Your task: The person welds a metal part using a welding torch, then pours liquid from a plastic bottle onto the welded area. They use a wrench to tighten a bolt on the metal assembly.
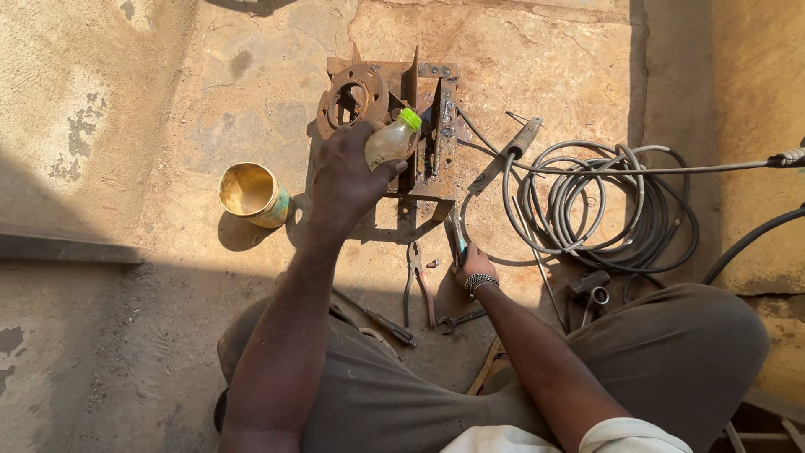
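My left hand (348, 172) grips a small clear plastic bottle (391, 141) with a green cap, tilted over a rusty metal frame (429, 159) that carries a round flange (352, 96). Lower down, my right hand (474, 267), with a bead bracelet at the wrist, closes on the handle of a tool (454, 237) whose tip lies at the frame's near edge. Pliers (417, 281) lie just left of that hand and a spanner (459, 320) just below it.
An open tin can (251, 195) stands on the concrete to the left. A coil of grey cable (605, 205) with a welding electrode holder (518, 143) lies to the right. A screwdriver (377, 319) rests near my knees; a hammer (589, 289) sits by my right thigh.
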`<state>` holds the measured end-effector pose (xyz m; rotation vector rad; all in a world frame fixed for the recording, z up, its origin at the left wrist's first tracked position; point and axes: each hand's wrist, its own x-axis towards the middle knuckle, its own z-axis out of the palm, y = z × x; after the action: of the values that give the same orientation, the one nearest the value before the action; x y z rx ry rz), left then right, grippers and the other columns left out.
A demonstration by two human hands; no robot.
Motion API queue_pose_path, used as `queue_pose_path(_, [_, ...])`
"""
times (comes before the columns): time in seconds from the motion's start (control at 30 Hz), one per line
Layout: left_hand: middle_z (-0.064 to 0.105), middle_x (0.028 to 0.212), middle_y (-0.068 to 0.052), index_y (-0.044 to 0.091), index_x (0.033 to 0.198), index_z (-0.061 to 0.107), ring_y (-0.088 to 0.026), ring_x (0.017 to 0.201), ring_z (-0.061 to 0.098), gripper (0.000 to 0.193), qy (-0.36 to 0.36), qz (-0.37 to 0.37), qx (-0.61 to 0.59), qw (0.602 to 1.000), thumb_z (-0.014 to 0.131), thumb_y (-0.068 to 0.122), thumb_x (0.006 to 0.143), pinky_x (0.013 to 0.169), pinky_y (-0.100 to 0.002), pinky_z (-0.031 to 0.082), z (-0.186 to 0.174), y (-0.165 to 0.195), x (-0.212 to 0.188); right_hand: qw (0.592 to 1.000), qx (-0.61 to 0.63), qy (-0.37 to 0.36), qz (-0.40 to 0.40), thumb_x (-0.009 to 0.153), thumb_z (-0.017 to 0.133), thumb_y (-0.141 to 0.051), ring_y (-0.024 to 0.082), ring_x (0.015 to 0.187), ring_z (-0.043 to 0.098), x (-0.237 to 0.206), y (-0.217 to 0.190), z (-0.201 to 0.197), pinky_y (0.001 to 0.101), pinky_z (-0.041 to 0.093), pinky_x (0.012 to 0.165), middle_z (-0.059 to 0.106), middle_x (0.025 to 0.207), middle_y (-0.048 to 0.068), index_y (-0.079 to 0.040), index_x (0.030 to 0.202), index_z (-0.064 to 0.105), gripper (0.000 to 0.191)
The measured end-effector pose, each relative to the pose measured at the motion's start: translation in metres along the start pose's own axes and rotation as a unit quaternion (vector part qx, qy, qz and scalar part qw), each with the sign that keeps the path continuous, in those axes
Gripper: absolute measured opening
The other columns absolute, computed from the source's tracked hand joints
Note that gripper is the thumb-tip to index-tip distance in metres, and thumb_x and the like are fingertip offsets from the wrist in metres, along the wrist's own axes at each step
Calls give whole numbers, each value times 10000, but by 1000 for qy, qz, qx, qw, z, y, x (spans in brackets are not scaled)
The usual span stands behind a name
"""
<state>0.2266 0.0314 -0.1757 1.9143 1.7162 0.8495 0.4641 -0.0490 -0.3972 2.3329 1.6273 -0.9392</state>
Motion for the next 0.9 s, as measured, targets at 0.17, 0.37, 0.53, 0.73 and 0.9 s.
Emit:
queue_pose_path(0.17, [663, 1099, -123, 188, 1238, 643, -337, 1071, 636, 611, 39, -53, 85, 994, 929, 333, 718, 890, -490, 495, -8, -22, 12, 977, 212, -19, -20, 810, 699, -273, 348, 872, 752, 2, -7, -24, 453, 605, 771, 746, 945, 184, -97, 1156, 623, 395])
queue_pose_path(0.37, [653, 1114, -123, 239, 1265, 609, -365, 1070, 639, 623, 72, -41, 109, 991, 919, 293, 727, 890, -508, 509, -7, -41, 12, 870, 492, 19, 22, 941, 629, -288, 217, 539, 574, -18, -16, -43, 380, 429, 464, 616, 706, 103, -70, 992, 579, 229])
queue_pose_path(0.53, [664, 1050, -132, 257, 1243, 603, -329, 997, 670, 577, 43, -41, 146, 987, 902, 230, 750, 830, -471, 535, -2, -43, 23, 822, 437, 172, -322, 1102, 638, -281, 117, 667, 597, -16, -44, -98, 286, 484, 560, 638, 816, 70, -38, 1153, 619, 249])
queue_pose_path(0.73, [714, 994, -109, 262, 1187, 604, -275, 912, 723, 455, -28, -80, 149, 985, 866, 226, 817, 746, -408, 600, -10, -40, 28, 868, 171, 253, -393, 1000, 709, -156, 136, 766, 718, -12, -73, -170, 309, 594, 660, 789, 987, 124, -143, 1399, 633, 406])
queue_pose_path(0.9, [722, 972, -103, 270, 1190, 617, -301, 919, 725, 498, 3, -77, 136, 988, 892, 255, 775, 789, -443, 568, -28, -39, 19, 836, 147, 303, -433, 1059, 666, -147, 168, 829, 708, -11, -90, -177, 334, 581, 697, 781, 1061, 125, -182, 1467, 614, 413])
